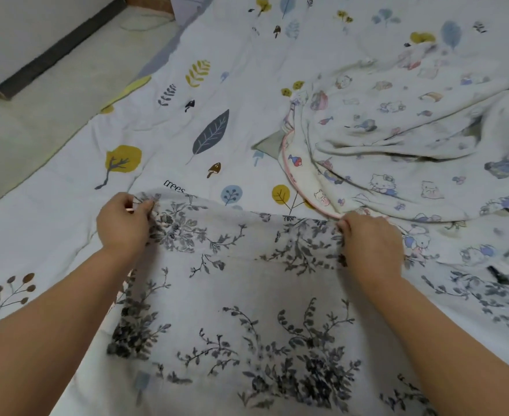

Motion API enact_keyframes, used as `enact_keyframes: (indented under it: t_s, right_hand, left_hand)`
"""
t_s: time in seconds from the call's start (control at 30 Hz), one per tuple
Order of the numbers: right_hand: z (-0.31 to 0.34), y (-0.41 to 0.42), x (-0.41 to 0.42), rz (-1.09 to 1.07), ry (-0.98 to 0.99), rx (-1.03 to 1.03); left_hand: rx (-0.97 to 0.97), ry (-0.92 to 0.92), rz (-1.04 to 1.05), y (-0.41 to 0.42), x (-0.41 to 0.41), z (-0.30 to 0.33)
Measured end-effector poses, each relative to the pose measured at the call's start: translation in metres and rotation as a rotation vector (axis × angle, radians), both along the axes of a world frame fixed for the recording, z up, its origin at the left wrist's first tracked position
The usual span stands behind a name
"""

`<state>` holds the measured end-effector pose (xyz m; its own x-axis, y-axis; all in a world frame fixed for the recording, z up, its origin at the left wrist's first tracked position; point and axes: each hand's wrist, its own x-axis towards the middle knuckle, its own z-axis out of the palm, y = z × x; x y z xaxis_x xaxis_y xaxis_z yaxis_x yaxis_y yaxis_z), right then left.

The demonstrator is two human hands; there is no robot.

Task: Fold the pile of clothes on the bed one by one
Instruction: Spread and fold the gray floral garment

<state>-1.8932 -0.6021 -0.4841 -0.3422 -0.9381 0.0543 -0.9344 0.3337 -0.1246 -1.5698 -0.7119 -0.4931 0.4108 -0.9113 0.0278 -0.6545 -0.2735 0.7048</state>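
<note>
Both hands were pinching the far edge of the floral cloth (247, 295): left hand (124, 223) on the left corner, right hand (370, 244) on the right, fingers curled round the fabric. The cloth lay spread over the near part of the bed (67, 220), top edge slightly lifted. A cartoon-print blanket (412, 130) sat crumpled just beyond the right hand. Looked like the first fold of this item. Next move probably needs both corners moved together, edge kept taut and level.
</note>
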Motion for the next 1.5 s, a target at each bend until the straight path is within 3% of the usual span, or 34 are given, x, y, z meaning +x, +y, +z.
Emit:
enact_keyframes:
  t_s: [0.1, 0.2, 0.3, 0.4, 0.53, 0.6, 0.7, 0.83, 0.93, 1.0, 1.07, 1.17, 1.23, 1.3, 1.4, 1.5]
  right_hand:
    - [-0.008, -0.010, 0.005, -0.016, 0.045, 0.130]
    - [-0.017, 0.000, 0.008, 0.029, 0.139, 0.176]
    - [-0.019, 0.002, 0.006, 0.080, 0.116, 0.076]
    - [-0.019, -0.011, 0.011, 0.005, 0.063, -0.107]
    - [-0.035, -0.012, 0.030, 0.074, -0.045, 0.090]
    - [-0.031, 0.003, 0.031, 0.114, -0.077, -0.044]
    - [-0.022, 0.032, 0.007, -0.055, -0.026, -0.275]
    - [-0.018, 0.070, -0.058, -0.357, -0.033, -0.026]
    - [-0.023, 0.081, -0.083, -0.260, 0.026, 0.157]
    - [-0.021, 0.078, -0.093, -0.214, 0.013, 0.150]
    - [-0.015, 0.070, -0.099, -0.305, -0.062, 0.037]
    - [-0.007, 0.068, -0.093, -0.386, -0.219, -0.185]
    - [-0.009, 0.084, -0.068, -0.325, -0.230, -0.205]
    - [-0.020, 0.110, -0.036, -0.255, -0.117, -0.081]
    - [-0.040, 0.141, -0.009, -0.184, -0.102, 0.233]
    - [-0.073, 0.153, -0.015, -0.144, -0.206, 0.411]
  left_hand:
    - [0.278, 0.095, 0.007, -0.004, -0.013, -0.009]
    - [0.402, -0.003, -0.178, -0.006, -0.013, -0.017]
    - [0.317, 0.003, -0.141, -0.010, -0.005, -0.018]
    - [0.128, -0.196, -0.070, -0.006, -0.004, -0.016]
    - [0.182, -0.438, -0.040, 0.001, -0.016, -0.022]
    - [0.061, -0.588, -0.185, 0.001, -0.025, -0.023]
    - [-0.010, -0.620, -0.553, 0.000, -0.050, -0.022]
    - [0.084, -0.725, -0.766, -0.005, -0.083, -0.029]
    - [0.138, -0.806, -0.752, -0.008, -0.093, -0.028]
    - [0.083, -0.861, -0.717, -0.007, -0.093, -0.024]
    - [0.006, -0.831, -0.647, -0.003, -0.097, -0.020]
    - [-0.068, -0.603, -0.546, 0.018, -0.122, -0.009]
    - [-0.099, -0.503, -0.647, 0.054, -0.148, -0.008]
    - [-0.087, -0.528, -0.868, 0.100, -0.170, -0.016]
    - [-0.044, -0.656, -1.163, 0.150, -0.174, -0.044]
    - [0.070, -0.755, -1.241, 0.159, -0.161, -0.063]
